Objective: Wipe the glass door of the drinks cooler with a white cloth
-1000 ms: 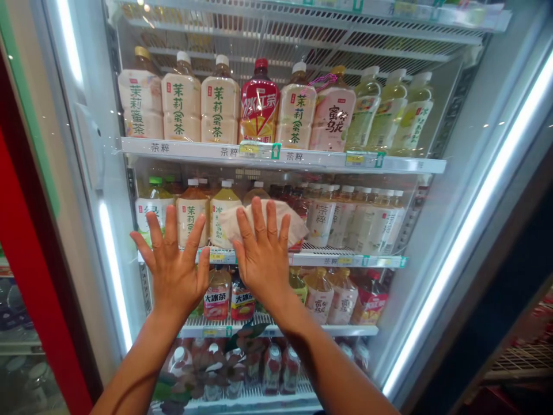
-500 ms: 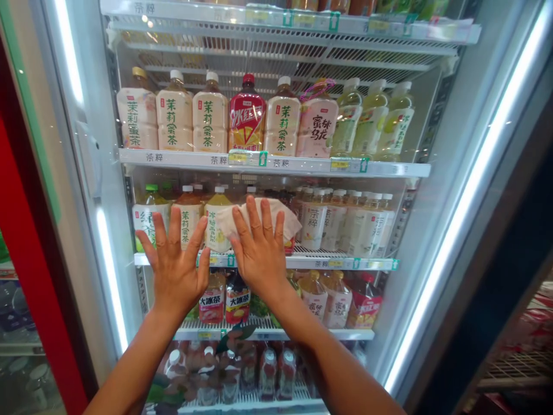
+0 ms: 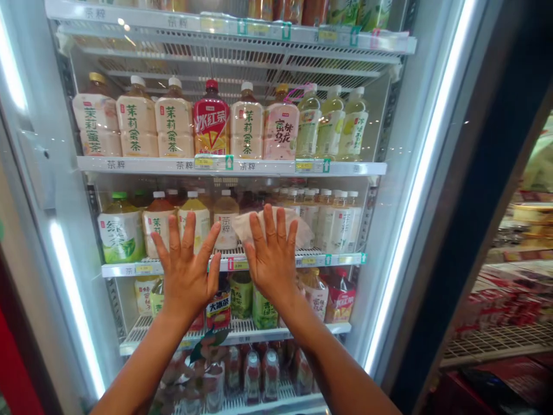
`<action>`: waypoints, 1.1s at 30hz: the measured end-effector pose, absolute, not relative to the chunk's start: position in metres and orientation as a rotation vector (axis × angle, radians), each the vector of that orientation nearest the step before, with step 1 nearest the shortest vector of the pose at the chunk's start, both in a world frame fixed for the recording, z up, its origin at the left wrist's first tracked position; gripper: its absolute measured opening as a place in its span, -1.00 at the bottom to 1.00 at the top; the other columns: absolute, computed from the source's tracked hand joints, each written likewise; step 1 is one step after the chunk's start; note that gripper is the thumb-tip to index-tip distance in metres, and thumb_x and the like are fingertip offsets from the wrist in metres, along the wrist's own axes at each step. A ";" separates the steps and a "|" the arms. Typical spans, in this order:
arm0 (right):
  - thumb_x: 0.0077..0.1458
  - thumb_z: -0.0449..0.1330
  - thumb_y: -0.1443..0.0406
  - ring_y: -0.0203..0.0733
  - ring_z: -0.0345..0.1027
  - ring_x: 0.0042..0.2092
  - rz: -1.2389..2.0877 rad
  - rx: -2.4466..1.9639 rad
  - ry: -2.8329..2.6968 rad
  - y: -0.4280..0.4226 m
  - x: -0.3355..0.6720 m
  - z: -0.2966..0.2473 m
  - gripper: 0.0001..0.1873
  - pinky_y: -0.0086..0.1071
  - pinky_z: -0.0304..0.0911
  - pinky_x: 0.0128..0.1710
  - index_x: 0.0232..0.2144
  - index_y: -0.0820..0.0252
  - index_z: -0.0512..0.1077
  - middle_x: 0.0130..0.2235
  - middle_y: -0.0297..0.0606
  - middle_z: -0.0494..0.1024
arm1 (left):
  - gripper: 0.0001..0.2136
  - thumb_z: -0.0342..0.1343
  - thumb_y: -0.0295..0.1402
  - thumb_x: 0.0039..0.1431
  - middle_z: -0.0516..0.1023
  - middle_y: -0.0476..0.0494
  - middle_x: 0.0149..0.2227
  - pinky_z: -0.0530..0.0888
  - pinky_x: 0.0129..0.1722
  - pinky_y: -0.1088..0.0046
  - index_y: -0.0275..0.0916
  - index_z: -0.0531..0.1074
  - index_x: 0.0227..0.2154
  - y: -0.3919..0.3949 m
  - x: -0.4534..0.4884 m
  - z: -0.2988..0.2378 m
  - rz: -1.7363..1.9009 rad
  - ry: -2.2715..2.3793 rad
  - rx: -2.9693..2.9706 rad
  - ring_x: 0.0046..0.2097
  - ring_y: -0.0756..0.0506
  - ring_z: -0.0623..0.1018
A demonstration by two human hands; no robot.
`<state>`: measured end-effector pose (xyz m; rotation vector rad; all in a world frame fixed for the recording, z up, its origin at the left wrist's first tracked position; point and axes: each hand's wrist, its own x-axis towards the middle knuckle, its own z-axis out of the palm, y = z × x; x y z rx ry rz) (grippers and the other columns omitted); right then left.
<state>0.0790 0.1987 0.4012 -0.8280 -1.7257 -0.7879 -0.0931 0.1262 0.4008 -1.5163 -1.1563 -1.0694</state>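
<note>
My left hand (image 3: 188,276) lies flat with its fingers spread, palm toward the clear glass door (image 3: 224,187) of a drinks cooler; it holds nothing. To its right, my right hand (image 3: 272,262) presses a thin white cloth (image 3: 305,230) against the glass, fingers stretched out and slightly apart over it. Part of the cloth is hidden under the fingers. Through the glass, a green-capped tea bottle (image 3: 123,233) and white-labelled bottles (image 3: 341,225) stand on the shelf behind my hands.
Rows of bottles, among them a red-labelled bottle (image 3: 211,124), fill the shelves behind the glass. Upright light strips (image 3: 75,305) run along both sides. At the right, beyond a dark door frame (image 3: 466,202), a wire rack (image 3: 496,340) holds red packages. Leaves (image 3: 211,343) show as a reflection.
My right hand has slid right across the glass with the cloth under it. My left hand has also shifted right, still spread. The view has turned to the right, showing more of the side rack.
</note>
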 end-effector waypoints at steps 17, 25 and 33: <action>0.43 -0.14 0.23 0.02 -0.67 0.51 -0.770 -1.024 -1.563 0.236 0.187 0.385 -0.23 0.28 -0.37 0.42 0.45 0.03 -0.53 0.51 -0.26 -0.55 | -0.33 0.10 -0.33 0.29 -0.35 -0.04 0.51 -0.35 0.44 -0.11 -0.01 0.00 0.41 0.170 0.015 0.390 -1.059 -0.992 -1.715 0.50 -0.28 -0.30; 0.43 -0.19 0.24 -0.03 -0.69 0.51 -0.703 -1.068 -1.459 0.249 0.221 0.399 -0.25 0.27 -0.40 0.43 0.44 0.01 -0.58 0.51 -0.29 -0.54 | -0.39 0.09 -0.35 0.29 -0.30 -0.10 0.51 -0.32 0.44 -0.12 -0.08 0.12 0.37 0.183 0.046 0.380 -1.102 -0.893 -1.782 0.50 -0.32 -0.25; 0.42 -0.19 0.23 0.02 -0.66 0.51 -0.678 -1.046 -1.444 0.251 0.228 0.380 -0.26 0.33 -0.44 0.41 0.44 0.00 -0.54 0.51 -0.28 -0.53 | -0.39 0.10 -0.31 0.29 -0.29 -0.10 0.51 -0.31 0.45 -0.10 -0.07 0.12 0.37 0.185 0.055 0.375 -1.080 -0.879 -1.793 0.50 -0.32 -0.24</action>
